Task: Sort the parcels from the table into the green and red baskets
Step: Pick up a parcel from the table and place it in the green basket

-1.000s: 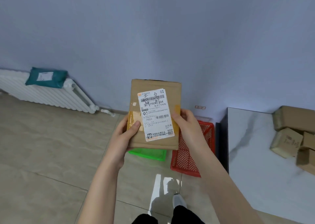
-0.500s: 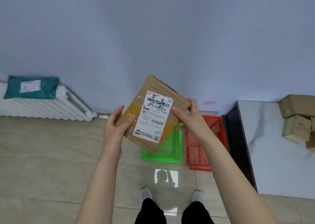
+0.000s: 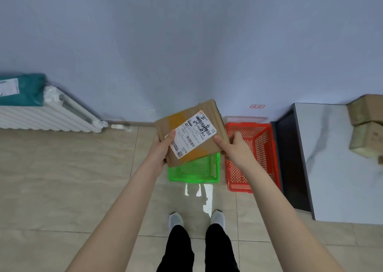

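I hold a flat brown cardboard parcel (image 3: 191,130) with a white shipping label, tilted, above the far half of the green basket (image 3: 194,173). My left hand (image 3: 161,149) grips its left edge and my right hand (image 3: 232,147) its right edge. The red basket (image 3: 251,157) stands on the floor right beside the green one. More brown parcels (image 3: 367,124) lie on the white marble table (image 3: 335,164) at the right.
A white radiator (image 3: 47,116) runs along the left wall with a teal bag parcel (image 3: 20,89) on top. The table's dark side panel (image 3: 290,164) borders the red basket. My feet (image 3: 195,220) stand on the tiled floor just before the baskets.
The parcel has come down and rotated further clockwise, from upright in front of me to low over the green basket. The view has tilted down toward the floor.
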